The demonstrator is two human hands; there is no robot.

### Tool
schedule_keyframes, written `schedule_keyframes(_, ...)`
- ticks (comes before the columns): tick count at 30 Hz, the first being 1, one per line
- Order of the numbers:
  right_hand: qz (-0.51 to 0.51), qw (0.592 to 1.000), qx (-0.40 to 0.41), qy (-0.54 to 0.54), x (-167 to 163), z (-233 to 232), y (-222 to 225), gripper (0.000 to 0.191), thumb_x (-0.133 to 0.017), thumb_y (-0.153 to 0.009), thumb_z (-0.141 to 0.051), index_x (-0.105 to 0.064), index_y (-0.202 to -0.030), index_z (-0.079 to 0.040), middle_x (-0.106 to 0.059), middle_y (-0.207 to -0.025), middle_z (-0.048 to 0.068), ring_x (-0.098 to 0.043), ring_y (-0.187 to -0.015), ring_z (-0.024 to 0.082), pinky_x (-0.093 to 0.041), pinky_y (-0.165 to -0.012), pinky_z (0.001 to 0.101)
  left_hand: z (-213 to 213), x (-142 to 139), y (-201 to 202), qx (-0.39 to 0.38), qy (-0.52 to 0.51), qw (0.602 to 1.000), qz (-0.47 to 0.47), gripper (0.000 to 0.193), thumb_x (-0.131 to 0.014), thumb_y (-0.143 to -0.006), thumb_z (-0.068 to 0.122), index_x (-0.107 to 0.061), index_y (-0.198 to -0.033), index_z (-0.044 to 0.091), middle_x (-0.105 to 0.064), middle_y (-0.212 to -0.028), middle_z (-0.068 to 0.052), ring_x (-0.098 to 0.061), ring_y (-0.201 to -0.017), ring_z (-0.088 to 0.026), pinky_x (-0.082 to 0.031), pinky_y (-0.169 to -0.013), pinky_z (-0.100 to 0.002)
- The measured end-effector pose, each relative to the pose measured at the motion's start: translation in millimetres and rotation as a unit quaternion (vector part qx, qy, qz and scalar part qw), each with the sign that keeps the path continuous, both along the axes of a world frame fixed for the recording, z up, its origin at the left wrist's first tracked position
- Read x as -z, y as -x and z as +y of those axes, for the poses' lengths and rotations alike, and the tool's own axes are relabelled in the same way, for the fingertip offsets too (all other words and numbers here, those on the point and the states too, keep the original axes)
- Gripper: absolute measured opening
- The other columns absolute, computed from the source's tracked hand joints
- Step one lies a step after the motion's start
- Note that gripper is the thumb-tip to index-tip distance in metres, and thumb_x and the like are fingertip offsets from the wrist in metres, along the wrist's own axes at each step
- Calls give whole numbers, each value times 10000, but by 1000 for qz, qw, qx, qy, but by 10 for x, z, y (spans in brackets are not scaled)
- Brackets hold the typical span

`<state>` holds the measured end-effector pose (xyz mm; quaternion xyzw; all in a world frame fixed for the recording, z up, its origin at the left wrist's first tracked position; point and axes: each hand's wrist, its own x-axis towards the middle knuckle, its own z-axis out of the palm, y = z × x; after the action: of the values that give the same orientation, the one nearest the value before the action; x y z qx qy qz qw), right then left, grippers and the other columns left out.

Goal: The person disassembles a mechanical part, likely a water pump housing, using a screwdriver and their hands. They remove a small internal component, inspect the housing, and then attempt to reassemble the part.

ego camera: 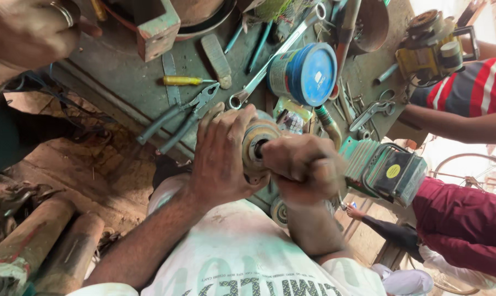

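The left hand is wrapping its fingers around a round metal bearing housing, seemingly heavy, rigid and greasy, while the right hand, at three o'clock, is fisting tightly against its center.

The round part gripped between the left hand and the right hand looks like dull, tarnished metal with a darker bore, matt and grimy rather than polished. The workbench is worn, scuffed metal painted grey-green; on it lie pliers of dark steel with matt grips, a smooth bright steel spanner, a screwdriver with a glossy yellow plastic handle, and a tin with a smooth blue plastic lid. The shirt below is soft, stained white cloth.
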<state>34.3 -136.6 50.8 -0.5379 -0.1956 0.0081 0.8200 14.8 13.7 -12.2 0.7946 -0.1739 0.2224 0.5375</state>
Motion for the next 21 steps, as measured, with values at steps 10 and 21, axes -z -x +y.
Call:
schedule_keyframes(10,-28,999,-45,-11,-339,10,-18,406,-602,-970,-247,-418,-632,-116,-392,-505,25,-325,-396,176,-286,-433,372,36,-37,1,6,1,1000,11,1076,-903,-773,364,-256,-1532,-38,-477,-1398,-234,-499,-1314,-398,-321,-1200,-604)
schedule_keyframes(21,35,999,-31,1,-9,28,-53,474,-617,-1016,-389,-434,-731,-57,-338,-567,17,-254,-488,147,-228,-463,353,-10,-2,-2,7,8,1000,6,1079,-880,-771,420,-268,-1528,-46,-477,-1387,-227,-517,-1310,-393,-325,-1223,-620)
